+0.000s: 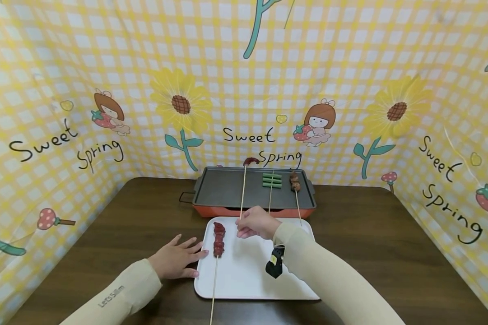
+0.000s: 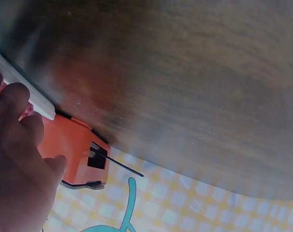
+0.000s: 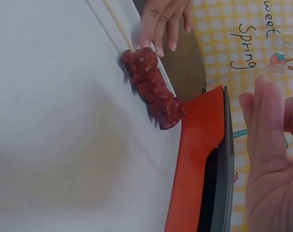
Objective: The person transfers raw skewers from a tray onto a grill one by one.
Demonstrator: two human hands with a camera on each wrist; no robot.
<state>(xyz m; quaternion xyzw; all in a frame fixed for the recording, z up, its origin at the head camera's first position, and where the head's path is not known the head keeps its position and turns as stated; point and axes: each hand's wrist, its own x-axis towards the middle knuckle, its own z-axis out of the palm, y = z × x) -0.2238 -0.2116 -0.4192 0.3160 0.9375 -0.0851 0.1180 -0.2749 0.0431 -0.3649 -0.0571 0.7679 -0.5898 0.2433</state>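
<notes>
My right hand (image 1: 257, 223) pinches the lower end of a bamboo skewer (image 1: 243, 189), raised over the front of the griddle. At its upper tip is a dark red curved piece of food (image 1: 250, 161), its kind unclear. Fingers spread, my left hand (image 1: 174, 257) rests at the left rim of a white tray (image 1: 252, 284). Beside those fingertips, a skewer of red meat chunks (image 1: 218, 240) lies along the tray's left side, its stick reaching past the front edge. The right wrist view shows this meat (image 3: 153, 89) up close, with my right hand (image 3: 270, 159) at the right.
Behind the tray stands an orange griddle (image 1: 215, 211) with a dark flat plate and a wire handle at left. A skewer of green vegetable pieces (image 1: 271, 180) and a browned meat skewer (image 1: 295, 182) lie on its right half, sticks toward me. A patterned cloth (image 1: 244, 90) encloses the wooden table (image 1: 146, 212).
</notes>
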